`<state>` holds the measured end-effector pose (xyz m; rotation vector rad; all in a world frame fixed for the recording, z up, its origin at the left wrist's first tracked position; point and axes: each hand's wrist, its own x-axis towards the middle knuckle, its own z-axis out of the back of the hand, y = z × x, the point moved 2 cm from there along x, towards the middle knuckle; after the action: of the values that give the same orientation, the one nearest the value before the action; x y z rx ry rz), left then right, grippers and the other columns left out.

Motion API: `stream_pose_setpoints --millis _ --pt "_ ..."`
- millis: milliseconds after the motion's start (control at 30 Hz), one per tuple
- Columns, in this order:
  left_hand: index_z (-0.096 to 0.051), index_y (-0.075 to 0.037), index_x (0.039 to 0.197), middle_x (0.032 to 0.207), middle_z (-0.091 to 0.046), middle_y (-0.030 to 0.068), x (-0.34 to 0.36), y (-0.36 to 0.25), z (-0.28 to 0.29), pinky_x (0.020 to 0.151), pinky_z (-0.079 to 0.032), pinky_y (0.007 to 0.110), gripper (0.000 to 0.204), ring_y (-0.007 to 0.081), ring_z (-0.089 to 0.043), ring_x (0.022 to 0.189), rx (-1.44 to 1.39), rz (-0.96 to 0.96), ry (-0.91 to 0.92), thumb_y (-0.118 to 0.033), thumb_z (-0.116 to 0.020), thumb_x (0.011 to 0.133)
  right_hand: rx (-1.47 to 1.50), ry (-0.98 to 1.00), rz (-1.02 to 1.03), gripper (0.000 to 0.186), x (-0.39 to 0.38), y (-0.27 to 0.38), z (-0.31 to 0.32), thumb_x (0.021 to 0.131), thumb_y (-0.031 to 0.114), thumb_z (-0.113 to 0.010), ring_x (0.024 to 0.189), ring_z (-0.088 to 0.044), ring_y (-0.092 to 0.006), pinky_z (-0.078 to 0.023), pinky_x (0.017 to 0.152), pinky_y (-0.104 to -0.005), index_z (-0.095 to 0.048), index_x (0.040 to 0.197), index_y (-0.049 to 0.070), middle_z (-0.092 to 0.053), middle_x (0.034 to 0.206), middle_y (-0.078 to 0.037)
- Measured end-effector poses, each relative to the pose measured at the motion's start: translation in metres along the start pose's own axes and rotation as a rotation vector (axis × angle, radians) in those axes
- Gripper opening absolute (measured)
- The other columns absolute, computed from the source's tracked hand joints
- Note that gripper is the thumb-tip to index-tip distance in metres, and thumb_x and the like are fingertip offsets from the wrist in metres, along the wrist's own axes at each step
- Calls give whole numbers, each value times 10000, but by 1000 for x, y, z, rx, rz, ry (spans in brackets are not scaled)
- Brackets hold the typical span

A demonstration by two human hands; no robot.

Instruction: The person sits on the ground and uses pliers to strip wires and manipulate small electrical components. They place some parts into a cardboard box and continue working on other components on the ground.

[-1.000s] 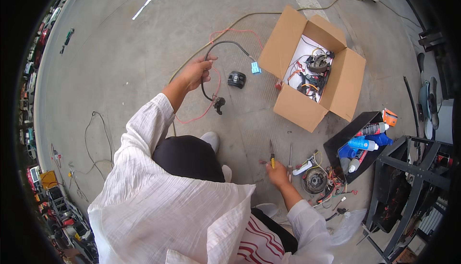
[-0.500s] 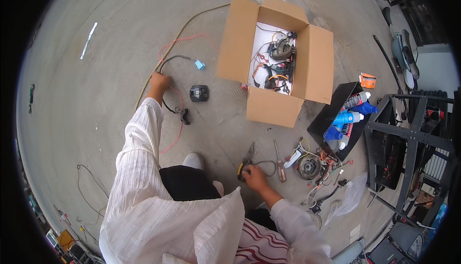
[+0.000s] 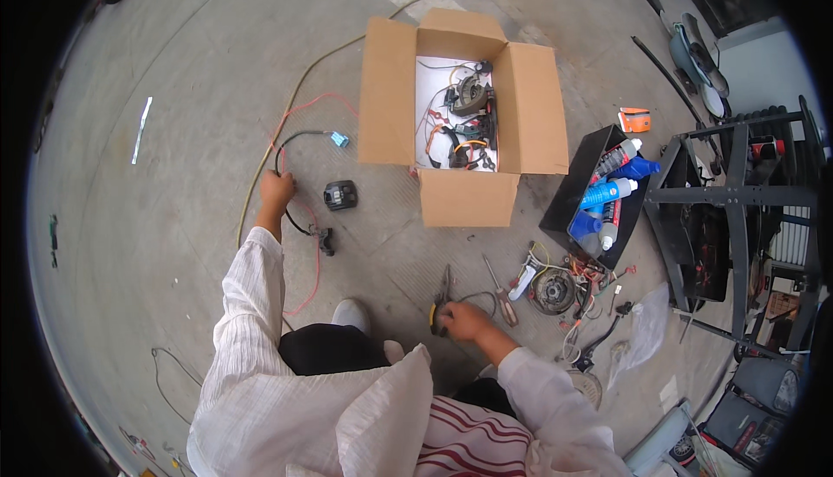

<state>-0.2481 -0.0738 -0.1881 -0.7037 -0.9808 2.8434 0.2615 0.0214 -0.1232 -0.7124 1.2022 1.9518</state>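
Note:
My left hand (image 3: pixel 276 190) is closed on a black cable (image 3: pixel 305 133), low over the floor. The cable has a light-blue connector (image 3: pixel 338 138) at its far end and a black fitting (image 3: pixel 326 242) at its near end. A red wire (image 3: pixel 325 97) runs beside it, and a black plastic part (image 3: pixel 340 194) lies to its right. My right hand (image 3: pixel 460 321) is closed on yellow-and-black pliers (image 3: pixel 437 312), down at floor level. A screwdriver (image 3: pixel 506 303) lies just right of them, near a round metal part (image 3: pixel 553 291) with tangled wires.
An open cardboard box (image 3: pixel 538 108) holds assorted parts. A black bin (image 3: pixel 564 203) holds bottles, near an orange packet (image 3: pixel 634 119). A dark metal frame (image 3: pixel 742 194) stands at right. A yellowish hose (image 3: pixel 305 78) crosses the floor.
My right hand has shifted from holding the pliers upright to gripping them lower at floor level. My left hand has lowered with the cable. The view has also turned, shifting the scene.

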Motion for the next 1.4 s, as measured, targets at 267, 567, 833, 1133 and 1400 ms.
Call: stream_pose_setpoints --millis 267,567,833,1133,1400 --pt "-569 -45 864 637 -430 -35 -224 -150 116 460 -323 241 281 70 -344 528 59 -323 656 -285 -494 991 18 -708 686 834 -39 164 141 693 285 -806 1250 -440 -359 -358 1051 -430 -389 1375 46 -455 1347 -175" --pt "-505 -49 814 626 -410 -31 -313 -214 112 457 -255 222 346 66 -310 505 -582 -540 1111 -337 -481 1003 679 -350 1030 1049 -51 210 145 602 268 -892 1298 -433 -331 -420 1006 -434 -274 1423 61 -448 1360 -186" --pt "-450 -90 859 668 -370 -28 -315 -238 43 474 -296 229 296 85 -344 541 -1111 -321 1117 -338 -435 1018 980 -352 808 560 -50 194 122 831 53 -690 764 -592 -161 -492 694 -311 -340 1266 8 -577 922 -94" --pt "-474 25 1276 1189 -604 153 -305 -200 16 994 -442 377 551 251 -514 1225 -630 -248 1273 -420 -530 957 1257 195 700 146 -53 173 119 982 160 -492 572 -415 -55 -346 495 -214 -492 1048 29 -471 711 5" --pt "-417 -140 856 535 -286 -74 -286 -201 38 417 -307 245 257 55 -232 396 -1073 -27 1181 -345 -404 1011 711 -29 790 410 -17 153 101 923 354 -620 801 -593 -196 -492 755 -370 -566 1124 0 -612 937 -61"
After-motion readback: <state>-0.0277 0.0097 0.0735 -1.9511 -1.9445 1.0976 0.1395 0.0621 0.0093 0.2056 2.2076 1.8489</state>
